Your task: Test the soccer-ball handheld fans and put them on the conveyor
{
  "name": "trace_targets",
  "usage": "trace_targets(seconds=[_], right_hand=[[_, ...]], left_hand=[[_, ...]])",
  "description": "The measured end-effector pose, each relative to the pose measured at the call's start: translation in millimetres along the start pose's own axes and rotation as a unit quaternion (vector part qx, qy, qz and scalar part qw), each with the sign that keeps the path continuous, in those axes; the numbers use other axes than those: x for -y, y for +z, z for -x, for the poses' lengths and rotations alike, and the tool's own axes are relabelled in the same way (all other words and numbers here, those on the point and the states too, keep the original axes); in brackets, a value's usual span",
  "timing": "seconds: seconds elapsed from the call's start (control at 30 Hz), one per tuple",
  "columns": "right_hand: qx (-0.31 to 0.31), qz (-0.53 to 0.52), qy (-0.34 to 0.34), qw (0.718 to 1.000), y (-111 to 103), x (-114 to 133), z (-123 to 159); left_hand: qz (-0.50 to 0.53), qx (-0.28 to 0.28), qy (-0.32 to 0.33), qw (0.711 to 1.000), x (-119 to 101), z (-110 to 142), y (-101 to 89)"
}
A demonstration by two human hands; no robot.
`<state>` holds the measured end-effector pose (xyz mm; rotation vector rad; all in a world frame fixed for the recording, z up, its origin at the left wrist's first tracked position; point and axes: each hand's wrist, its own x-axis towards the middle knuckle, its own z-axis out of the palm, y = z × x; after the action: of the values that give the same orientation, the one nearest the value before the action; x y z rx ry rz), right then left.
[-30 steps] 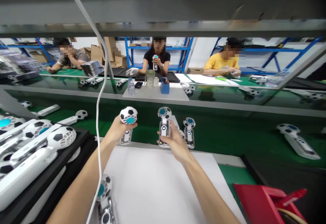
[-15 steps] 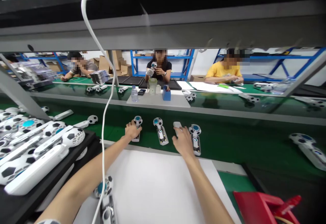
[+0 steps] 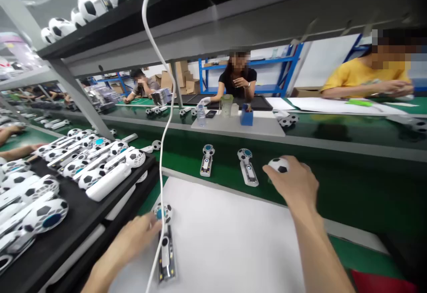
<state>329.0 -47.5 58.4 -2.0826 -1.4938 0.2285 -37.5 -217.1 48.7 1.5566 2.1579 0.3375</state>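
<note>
My right hand [image 3: 296, 186] is closed around a handheld device with a black-and-white football-patterned head [image 3: 279, 165], above the green belt; its handle is hidden behind my hand. At lower left, my left hand [image 3: 135, 237] is beside the head of an open-handled football device [image 3: 166, 253] lying on the white sheet [image 3: 230, 235]. The left fingers and thumb are apart at that head, slightly blurred. Two more such devices, a left one [image 3: 207, 162] and a right one [image 3: 247, 168], lie on the belt with handle insides showing.
A black tray [image 3: 75, 226] heaped with football devices stands at left. A white cable [image 3: 162, 150] hangs down in front. A shelf [image 3: 233, 30] crosses overhead. Across the belt sit co-workers, with a bottle [image 3: 201, 117] and a blue box [image 3: 247, 117] nearby. Something red [image 3: 380, 282] is at lower right.
The view has turned left. My left hand has left the belt and come back to the device on the sheet. My right hand now holds a football device.
</note>
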Motion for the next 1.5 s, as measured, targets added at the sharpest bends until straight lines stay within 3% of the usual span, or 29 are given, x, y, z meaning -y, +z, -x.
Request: trace_targets(seconds=[0.13, 0.23, 0.3, 0.47, 0.57, 0.67, 0.8, 0.9, 1.03, 1.23, 1.3, 1.37, 1.5], right_hand=[[0.000, -0.068, 0.000, 0.998, -24, 13, 17], [0.035, -0.168, -0.010, 0.985, -19, 23, 28], [0.068, -0.208, -0.025, 0.976, -7, 30, 32], [0.112, -0.262, -0.042, 0.958, 30, 38, 34], [0.127, -0.321, -0.036, 0.938, 50, 36, 33], [0.169, -0.372, -0.037, 0.912, 70, 30, 35], [0.244, -0.416, -0.023, 0.876, 82, 27, 42], [0.275, -0.451, 0.012, 0.849, 67, 29, 41], [0.280, -0.495, 0.061, 0.820, 27, 30, 34], [0.247, -0.593, 0.068, 0.763, -25, 35, 43], [0.227, -0.624, 0.058, 0.745, -37, 40, 51], [0.220, -0.641, 0.054, 0.733, -46, 45, 59], [0.224, -0.670, 0.007, 0.708, -57, 53, 76]], left_hand=[[-0.031, 0.078, -0.063, 0.995, 10, 16, 41.9], [-0.043, 0.053, -0.069, 0.995, 8, 16, 67.9], [-0.015, 0.039, -0.051, 0.998, 9, 15, 74.5], [0.035, 0.056, 0.012, 0.998, 11, 9, 64.2], [0.132, 0.092, 0.021, 0.987, 2, -1, 55.2], [0.292, 0.126, 0.018, 0.948, -21, -16, 44.2], [0.481, 0.157, 0.066, 0.860, -68, -29, 21.8], [0.587, 0.186, 0.095, 0.782, -101, -34, 5.2], [0.673, 0.228, 0.188, 0.678, -136, -43, -8.8], [0.730, 0.289, 0.215, 0.581, -168, -46, -12.6], [0.726, 0.308, 0.227, 0.572, -170, -44, -11.0], [0.712, 0.310, 0.242, 0.582, -169, -43, -8.7], [0.663, 0.268, 0.252, 0.652, -163, -47, -0.8]])
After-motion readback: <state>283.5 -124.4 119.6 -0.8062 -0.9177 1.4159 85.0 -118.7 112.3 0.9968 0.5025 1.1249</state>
